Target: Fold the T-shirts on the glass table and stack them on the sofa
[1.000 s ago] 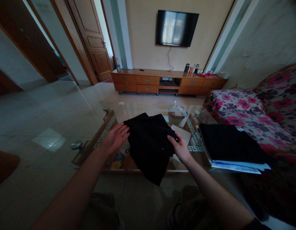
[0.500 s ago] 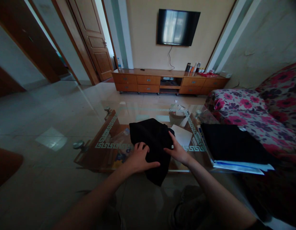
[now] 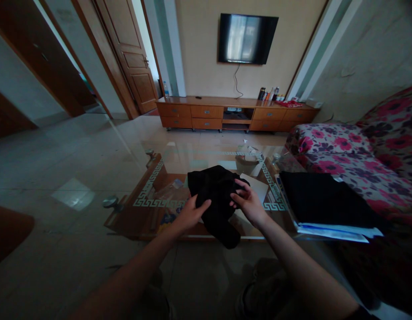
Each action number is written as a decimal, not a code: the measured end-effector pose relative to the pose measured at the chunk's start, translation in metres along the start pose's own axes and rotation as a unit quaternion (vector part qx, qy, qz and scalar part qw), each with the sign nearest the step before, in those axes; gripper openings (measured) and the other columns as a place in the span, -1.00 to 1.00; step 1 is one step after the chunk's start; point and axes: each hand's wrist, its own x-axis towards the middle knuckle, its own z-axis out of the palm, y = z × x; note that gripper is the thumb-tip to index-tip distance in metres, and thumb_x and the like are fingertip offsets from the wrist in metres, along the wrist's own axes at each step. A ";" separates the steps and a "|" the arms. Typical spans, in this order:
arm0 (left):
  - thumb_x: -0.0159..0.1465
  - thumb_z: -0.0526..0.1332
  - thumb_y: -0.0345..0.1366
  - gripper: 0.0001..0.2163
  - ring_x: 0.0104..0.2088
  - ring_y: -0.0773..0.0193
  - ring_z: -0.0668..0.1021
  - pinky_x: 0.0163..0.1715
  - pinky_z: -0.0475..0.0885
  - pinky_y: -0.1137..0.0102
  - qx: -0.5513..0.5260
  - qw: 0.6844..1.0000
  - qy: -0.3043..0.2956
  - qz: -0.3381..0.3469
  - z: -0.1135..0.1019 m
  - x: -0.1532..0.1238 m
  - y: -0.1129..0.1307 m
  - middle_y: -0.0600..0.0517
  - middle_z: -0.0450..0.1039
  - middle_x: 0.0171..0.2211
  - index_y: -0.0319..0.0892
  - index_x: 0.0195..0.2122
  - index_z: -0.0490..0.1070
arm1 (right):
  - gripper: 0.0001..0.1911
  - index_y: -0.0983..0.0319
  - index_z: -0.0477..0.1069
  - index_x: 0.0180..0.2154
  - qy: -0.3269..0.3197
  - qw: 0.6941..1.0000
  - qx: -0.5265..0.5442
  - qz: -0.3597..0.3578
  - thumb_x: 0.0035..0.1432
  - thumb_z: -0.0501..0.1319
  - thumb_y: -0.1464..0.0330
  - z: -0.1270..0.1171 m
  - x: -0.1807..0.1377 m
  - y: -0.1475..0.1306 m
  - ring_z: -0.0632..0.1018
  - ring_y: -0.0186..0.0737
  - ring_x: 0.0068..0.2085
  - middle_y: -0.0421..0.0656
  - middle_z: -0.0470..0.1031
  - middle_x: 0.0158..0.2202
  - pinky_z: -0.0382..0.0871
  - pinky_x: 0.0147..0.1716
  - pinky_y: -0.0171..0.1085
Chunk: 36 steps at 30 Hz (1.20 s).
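A crumpled black garment (image 3: 216, 200) hangs just above the glass coffee table (image 3: 149, 189), its lower end drooping past the near edge. My left hand (image 3: 192, 214) grips its left side with fingers curled into the cloth. My right hand (image 3: 247, 201) pinches its right edge, fingers closed on the fabric. Both hands are close together, bunching the cloth between them.
A folded black garment (image 3: 319, 198) lies on a stack of white and blue papers (image 3: 335, 231) at the table's right end. A floral sofa (image 3: 359, 151) stands on the right. A wooden TV cabinet (image 3: 206, 113) and wall TV (image 3: 246, 38) are beyond. Small clutter sits on the table's far side.
My left hand moved from beside the garment onto it and then gripped it. Both hands came closer together, and the flat cloth got gathered into a narrower bunch.
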 end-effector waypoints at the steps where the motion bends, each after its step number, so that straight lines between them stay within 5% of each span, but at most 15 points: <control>1: 0.24 0.37 -0.02 -0.60 0.05 -0.06 0.60 0.09 0.48 0.11 -0.058 0.998 0.032 -0.023 -0.004 0.003 0.004 -0.11 0.63 -0.02 -0.15 0.01 0.54 | -0.23 0.14 0.31 0.22 0.025 1.000 -0.003 -0.008 -0.01 0.49 0.21 -0.008 0.004 -0.001 0.55 -0.33 -0.48 -0.32 0.52 -0.40 0.40 -0.48 -0.35; 7: 0.26 0.37 -0.20 -0.67 -0.04 0.03 0.66 0.00 0.57 0.21 -0.306 0.937 0.162 -0.047 -0.047 0.018 0.041 -0.11 0.64 -0.05 -0.18 0.03 0.53 | -0.52 0.24 0.52 -0.10 0.194 0.977 0.016 -0.092 -0.05 0.49 0.17 -0.063 0.022 -0.022 0.44 -0.43 -0.49 -0.26 0.53 -0.36 0.34 -0.46 -0.36; 12: 0.28 0.28 -0.35 -0.77 -0.19 0.07 0.70 -0.11 0.62 0.20 -0.273 0.930 0.227 -0.096 -0.078 0.022 0.045 -0.07 0.66 -0.20 -0.17 -0.03 0.54 | -0.48 0.20 0.50 -0.04 0.256 0.955 0.024 -0.146 -0.04 0.50 0.18 -0.079 0.025 -0.033 0.46 -0.45 -0.48 -0.26 0.51 -0.30 0.38 -0.45 -0.38; 17: 0.24 0.30 -0.37 -0.82 -0.29 0.16 0.69 -0.16 0.62 0.27 -0.225 0.939 0.235 -0.111 -0.083 0.025 0.031 -0.02 0.66 -0.30 -0.15 -0.12 0.55 | -0.50 0.21 0.46 -0.08 0.277 0.944 -0.010 -0.180 0.00 0.47 0.13 -0.075 0.027 -0.031 0.58 -0.34 -0.35 -0.21 0.51 -0.23 0.55 -0.23 -0.23; 20: 0.22 0.31 -0.35 -0.83 -0.30 0.16 0.69 -0.20 0.60 0.30 -0.212 0.943 0.223 -0.128 -0.080 0.026 0.025 -0.04 0.65 -0.31 -0.16 -0.15 0.55 | -0.29 0.18 0.35 0.15 0.248 0.948 -0.094 -0.175 0.03 0.43 0.07 -0.071 0.027 -0.026 0.62 -0.14 -0.05 0.01 0.42 0.16 0.53 0.01 -0.10; 23: 0.18 0.33 -0.31 -0.80 -0.28 0.12 0.67 -0.20 0.58 0.28 -0.192 0.953 0.188 -0.141 -0.077 0.028 0.018 -0.07 0.63 -0.32 -0.18 -0.16 0.54 | 0.15 0.23 -0.05 0.42 0.228 0.936 -0.255 -0.081 -0.04 0.45 0.03 -0.066 0.020 -0.011 0.44 0.12 0.26 0.22 0.06 0.42 0.43 0.15 -0.03; 25: 0.19 0.31 -0.26 -0.76 -0.21 0.08 0.66 -0.13 0.56 0.22 -0.141 0.969 0.160 -0.128 -0.078 0.029 0.014 -0.08 0.62 -0.28 -0.19 -0.12 0.52 | 0.36 0.40 -0.21 0.45 0.213 0.895 -0.391 0.030 -0.11 0.48 0.00 -0.060 0.011 0.003 0.25 0.29 0.37 0.38 -0.05 0.43 0.31 0.24 0.05; 28: 0.20 0.27 -0.29 -0.68 -0.04 0.02 0.60 0.05 0.48 0.12 0.061 0.980 0.183 -0.042 -0.079 0.027 0.011 -0.11 0.56 -0.12 -0.18 0.00 0.44 | 0.47 0.53 -0.33 0.46 0.133 0.820 -0.535 0.151 -0.11 0.47 -0.07 -0.051 -0.003 0.023 0.20 0.45 0.37 0.46 0.09 0.35 0.18 0.27 0.19; 31: 0.13 0.24 -0.46 -0.47 0.23 -0.09 0.40 0.26 0.29 0.02 0.315 0.913 0.244 0.081 -0.070 0.015 0.018 -0.22 0.35 0.17 -0.18 0.18 0.31 | 0.37 0.49 -0.39 0.48 0.080 0.776 -0.612 0.130 0.02 0.42 0.04 -0.042 -0.009 0.030 0.35 0.42 0.28 0.39 0.29 0.25 0.20 0.23 0.18; 34: 0.20 0.19 -0.50 -0.48 0.34 -0.17 0.24 0.34 0.13 -0.04 0.462 0.846 0.192 0.183 -0.045 -0.005 0.027 -0.25 0.19 0.28 -0.13 0.21 0.30 | 0.19 0.38 -0.35 0.50 0.065 0.799 -0.596 0.051 0.09 0.35 0.31 -0.037 -0.005 0.025 0.52 0.19 0.13 0.25 0.41 0.17 0.32 0.14 0.01; 36: 0.26 0.17 -0.47 -0.58 0.25 -0.12 0.35 0.27 0.22 0.00 0.492 0.836 0.026 0.242 -0.023 -0.015 0.027 -0.19 0.31 0.19 -0.05 0.15 0.37 | 0.06 0.33 -0.25 0.49 0.044 0.850 -0.525 0.016 0.10 0.28 0.42 -0.032 -0.001 0.020 0.60 0.00 -0.06 0.09 0.52 0.03 0.42 0.00 -0.10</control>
